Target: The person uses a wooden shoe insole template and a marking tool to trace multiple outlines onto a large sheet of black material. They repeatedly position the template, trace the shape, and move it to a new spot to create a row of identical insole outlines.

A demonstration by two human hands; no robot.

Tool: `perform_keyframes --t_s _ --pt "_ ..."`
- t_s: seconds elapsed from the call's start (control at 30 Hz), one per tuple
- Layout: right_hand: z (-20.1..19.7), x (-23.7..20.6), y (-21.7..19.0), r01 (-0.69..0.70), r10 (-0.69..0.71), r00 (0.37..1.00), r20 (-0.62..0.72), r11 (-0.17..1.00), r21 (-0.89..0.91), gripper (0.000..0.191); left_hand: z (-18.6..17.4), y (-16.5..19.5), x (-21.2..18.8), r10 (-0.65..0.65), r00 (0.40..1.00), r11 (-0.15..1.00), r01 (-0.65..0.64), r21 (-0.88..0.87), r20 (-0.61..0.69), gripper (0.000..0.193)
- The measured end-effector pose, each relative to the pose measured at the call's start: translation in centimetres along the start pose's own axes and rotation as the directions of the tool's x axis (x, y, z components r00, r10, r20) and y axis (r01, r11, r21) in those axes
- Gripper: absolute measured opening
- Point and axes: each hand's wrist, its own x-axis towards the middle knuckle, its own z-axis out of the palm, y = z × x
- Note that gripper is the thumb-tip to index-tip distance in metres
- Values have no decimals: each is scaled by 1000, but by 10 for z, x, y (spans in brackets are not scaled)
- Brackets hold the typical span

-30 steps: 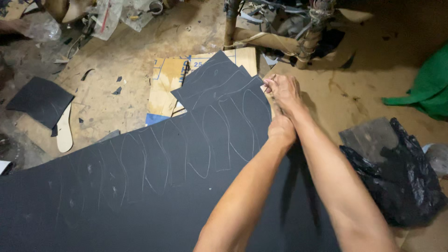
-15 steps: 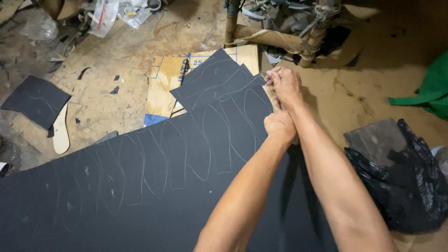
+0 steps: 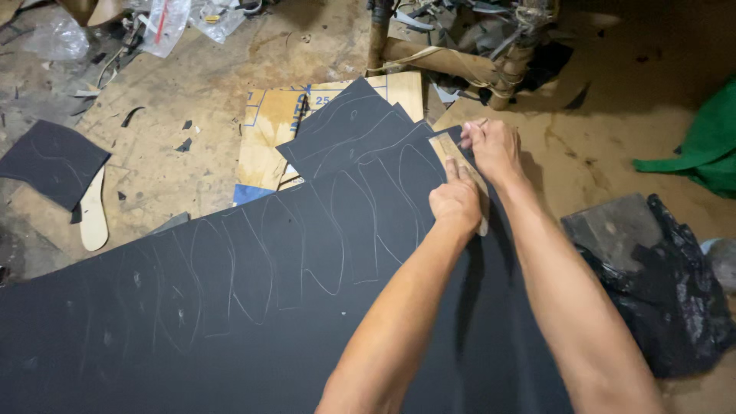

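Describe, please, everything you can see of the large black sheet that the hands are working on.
The large black sheet is thin, matte and dark, lying flat on the floor and filling the lower left of the view. Pale hand-drawn outlines of long, rounded shapes run in a row across it. Near its far corner the left hand presses a tan template onto it, with the right hand at the template's edge.
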Motion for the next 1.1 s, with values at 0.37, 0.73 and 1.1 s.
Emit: perform_keyframes --t_s 0.37,0.73,1.1 --pt "-62 -103 0 130 -95 988 125 941 -311 28 -23 -2 -20 12 1000 999 -11 -32 15 92" --pt "-60 -135 -17 -80 93 978 188 994 -75 28 -7 -46 2 277 961 959 -277 -56 -1 34" --pt "-46 -137 -23 175 -108 974 199 917 -357 29 -8 -58 25 337 930 919 -359 165 149 43"
